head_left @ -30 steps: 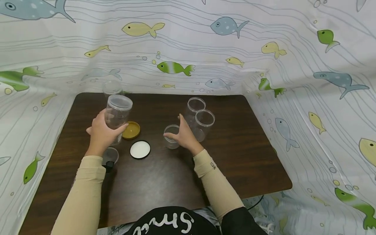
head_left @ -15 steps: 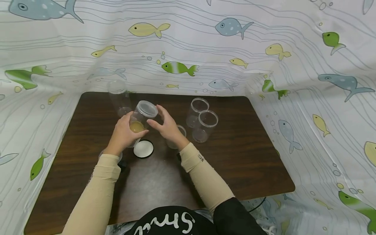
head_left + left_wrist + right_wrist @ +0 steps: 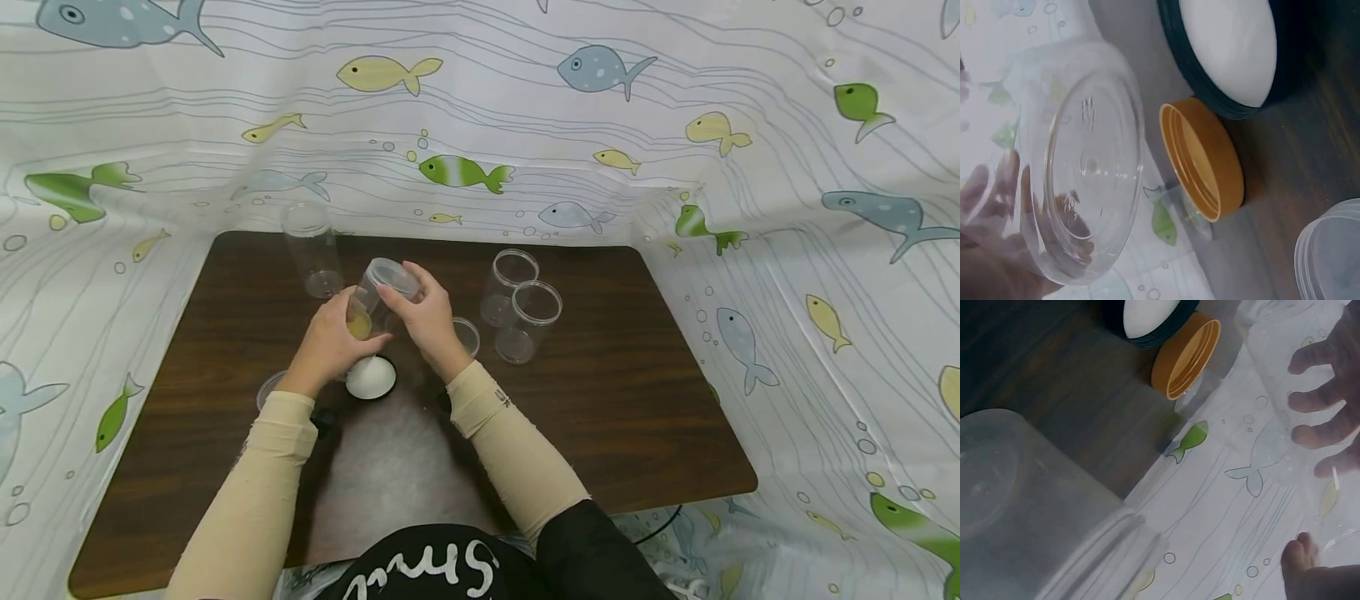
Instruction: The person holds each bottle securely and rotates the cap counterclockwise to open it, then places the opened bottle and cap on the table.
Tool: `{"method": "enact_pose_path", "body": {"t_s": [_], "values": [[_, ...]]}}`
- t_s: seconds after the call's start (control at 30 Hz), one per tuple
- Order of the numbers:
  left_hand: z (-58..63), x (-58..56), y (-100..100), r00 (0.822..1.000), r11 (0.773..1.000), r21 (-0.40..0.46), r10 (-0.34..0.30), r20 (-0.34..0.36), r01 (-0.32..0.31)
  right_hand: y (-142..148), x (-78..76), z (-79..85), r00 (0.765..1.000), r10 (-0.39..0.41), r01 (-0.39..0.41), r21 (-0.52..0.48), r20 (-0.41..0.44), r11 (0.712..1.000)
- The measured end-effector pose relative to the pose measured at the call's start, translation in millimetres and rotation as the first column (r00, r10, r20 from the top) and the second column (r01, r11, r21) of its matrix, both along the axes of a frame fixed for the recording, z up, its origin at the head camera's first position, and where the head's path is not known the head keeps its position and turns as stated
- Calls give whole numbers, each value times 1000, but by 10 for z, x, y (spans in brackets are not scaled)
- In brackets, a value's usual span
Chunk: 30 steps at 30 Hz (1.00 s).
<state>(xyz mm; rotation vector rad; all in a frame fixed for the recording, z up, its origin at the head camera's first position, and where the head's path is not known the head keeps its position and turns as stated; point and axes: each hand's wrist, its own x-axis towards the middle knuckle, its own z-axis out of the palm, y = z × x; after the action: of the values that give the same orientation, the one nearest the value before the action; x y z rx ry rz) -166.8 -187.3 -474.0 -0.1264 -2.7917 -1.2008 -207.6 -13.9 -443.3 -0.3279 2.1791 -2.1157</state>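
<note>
Tilted above the table, a clear plastic jar [image 3: 372, 304] is held between both hands. My left hand [image 3: 326, 343] grips its lower body, and its round base [image 3: 1091, 165] faces the left wrist camera. At the top, my right hand [image 3: 429, 321] holds the clear lid [image 3: 394, 275], thumb on the near side and fingers on the far side. Beneath the jar lie a gold lid [image 3: 1204, 162], seen through the plastic in the head view, and a dark-rimmed lid with a white inside [image 3: 371, 378].
A tall lidded clear jar [image 3: 311, 254] stands at the back left. Two open clear jars [image 3: 525, 325] stand on the right. A shorter clear jar [image 3: 467, 335] is partly hidden behind my right hand. Another round clear item [image 3: 270, 387] lies by my left wrist, mostly covered.
My left hand has carried the jar rightward from the left side and tilted it. My right hand has left the short jar, moved left and taken hold of the held jar's lid.
</note>
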Motion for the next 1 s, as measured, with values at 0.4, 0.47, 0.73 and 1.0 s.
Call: {"method": "enact_pose_path", "body": {"t_s": [0.4, 0.47, 0.73, 1.0], "values": [[107, 47, -131, 961, 963, 181, -229, 153, 201, 126, -90, -40, 962, 272, -267, -205, -1, 942], [94, 36, -142, 944, 933, 256, -296, 144, 254, 159, -121, -57, 939, 344, -338, -256, -22, 906], [47, 20, -120, 946, 929, 267, -297, 132, 255, 215, -151, -101, 910, 415, -396, -326, -12, 859], [-9, 36, -87, 996, 997, -33, -62, 65, 65, 62, 29, -126, 967, 245, -234, -131, 75, 963]]}}
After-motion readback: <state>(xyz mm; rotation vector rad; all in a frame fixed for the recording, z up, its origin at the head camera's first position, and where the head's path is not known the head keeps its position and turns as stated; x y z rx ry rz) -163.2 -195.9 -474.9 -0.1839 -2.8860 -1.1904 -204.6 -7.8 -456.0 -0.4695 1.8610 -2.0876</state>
